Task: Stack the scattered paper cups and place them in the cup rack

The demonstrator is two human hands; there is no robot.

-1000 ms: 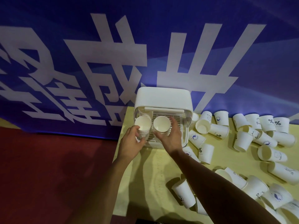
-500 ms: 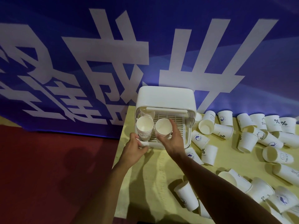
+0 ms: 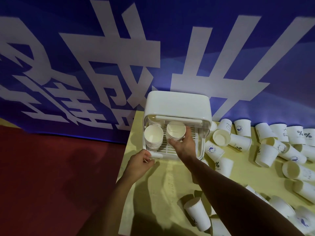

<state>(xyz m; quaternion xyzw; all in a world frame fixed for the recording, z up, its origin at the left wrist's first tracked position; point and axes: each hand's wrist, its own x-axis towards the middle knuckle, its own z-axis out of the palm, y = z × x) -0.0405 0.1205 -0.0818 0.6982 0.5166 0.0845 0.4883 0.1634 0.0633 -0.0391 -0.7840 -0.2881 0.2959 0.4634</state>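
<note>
Inside the cup rack (image 3: 177,104), a probably light, crushable cup stack (image 3: 175,132) is wrapped at its walls by the right hand (image 3: 183,144), fingers (image 3: 187,133) curled; the rack's lip is pinched by the left hand (image 3: 139,163).

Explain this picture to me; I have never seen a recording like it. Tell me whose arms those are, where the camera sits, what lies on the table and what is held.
There is no machine: both arms belong to one person, and the only camera is worn on their head, looking forward and down. On the yellow table stands a white cup rack, a box with an open front. The right hand holds a stack of paper cups inside it, fingers curled round the stack. To its left a second stack stands in the rack. The left hand grips the rack's front corner. Loose cups lie scattered over the table to the right, most on their sides. Behind hangs a blue banner with large white characters.
</note>
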